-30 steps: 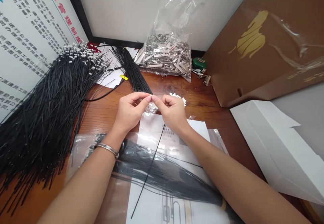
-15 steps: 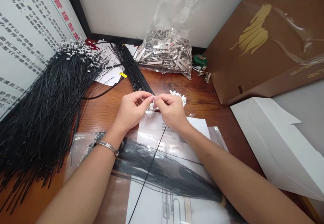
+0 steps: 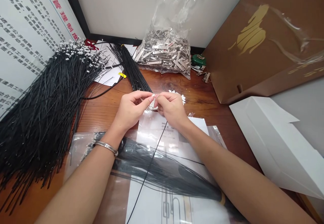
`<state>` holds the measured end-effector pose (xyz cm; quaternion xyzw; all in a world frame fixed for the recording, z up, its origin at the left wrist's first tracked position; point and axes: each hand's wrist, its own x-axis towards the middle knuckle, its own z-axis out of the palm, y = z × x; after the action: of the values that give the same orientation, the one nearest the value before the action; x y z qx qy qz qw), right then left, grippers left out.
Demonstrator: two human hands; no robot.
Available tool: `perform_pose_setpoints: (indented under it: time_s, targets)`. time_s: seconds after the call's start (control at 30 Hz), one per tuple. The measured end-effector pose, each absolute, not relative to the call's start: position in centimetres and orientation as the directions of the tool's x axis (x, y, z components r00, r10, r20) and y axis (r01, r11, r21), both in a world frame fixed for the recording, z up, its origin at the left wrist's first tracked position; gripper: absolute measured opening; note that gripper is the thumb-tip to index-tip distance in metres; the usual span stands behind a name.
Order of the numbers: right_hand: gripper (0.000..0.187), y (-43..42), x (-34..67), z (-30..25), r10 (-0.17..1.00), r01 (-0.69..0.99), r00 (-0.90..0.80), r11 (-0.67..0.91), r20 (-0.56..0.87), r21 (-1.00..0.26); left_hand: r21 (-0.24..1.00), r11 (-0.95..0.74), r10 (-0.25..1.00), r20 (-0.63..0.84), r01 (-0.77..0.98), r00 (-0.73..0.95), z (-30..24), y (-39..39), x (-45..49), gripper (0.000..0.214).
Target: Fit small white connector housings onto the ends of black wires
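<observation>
My left hand (image 3: pixel 131 108) and my right hand (image 3: pixel 174 109) meet fingertip to fingertip over the middle of the table. Between my left thumb and forefinger is a small white connector (image 3: pixel 153 95), partly hidden. The right fingers pinch a thin black wire (image 3: pixel 157 145), whose length trails down toward the front edge; its held end is covered by my fingers. Just behind my right hand lie loose white connectors (image 3: pixel 183 98). A banded bundle of black wires (image 3: pixel 135 73) reaches from the back to my fingertips. Beneath my wrists, a clear bag (image 3: pixel 81 141) holds more black wires.
A large heap of black wires with white ends (image 3: pixel 37 116) fills the left side. At the back stands a clear bag of metal clips (image 3: pixel 164 53), beside a green tape measure (image 3: pixel 198 60). A brown box (image 3: pixel 278 48) and white folded card (image 3: pixel 278 139) border the right.
Both hands stay nearly in place. The fingertips have shifted slightly, and the white connector in my left pinch now shows more clearly.
</observation>
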<state>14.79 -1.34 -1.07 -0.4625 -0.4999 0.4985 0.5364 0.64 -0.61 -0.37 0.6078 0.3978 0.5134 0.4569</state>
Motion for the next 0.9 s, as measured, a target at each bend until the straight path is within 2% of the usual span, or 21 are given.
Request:
perform_pose_setpoints:
  time_s: [0.33, 0.63, 0.77, 0.9]
  targets:
    - [0.030, -1.4, 14.6, -1.0, 0.998, -0.035, -0.031, 0.061, 0.062, -0.998, 0.912, -0.370, 0.928, 0.355, 0.177, 0.114, -0.4, -0.8, 0.4, 0.014]
    - [0.030, -1.5, 14.5, -1.1, 0.999, 0.022, -0.023, 0.049, 0.048, -0.999, 0.725, -0.589, 0.803, 0.577, 0.358, 0.152, -0.6, -0.5, 0.3, 0.011]
    - [0.028, -1.6, 14.3, -0.8, 1.000, 0.007, -0.024, -0.008, -0.008, -1.000, 0.657, -0.619, 0.772, 0.610, 0.431, 0.178, -0.5, -0.6, 0.1, 0.010]
    - [0.023, -1.8, 14.1, -0.1, 0.989, -0.124, -0.048, -0.145, -0.140, -0.982, 0.598, -0.635, 0.750, 0.630, 0.489, 0.204, -0.5, -0.6, 0.1, 0.012]
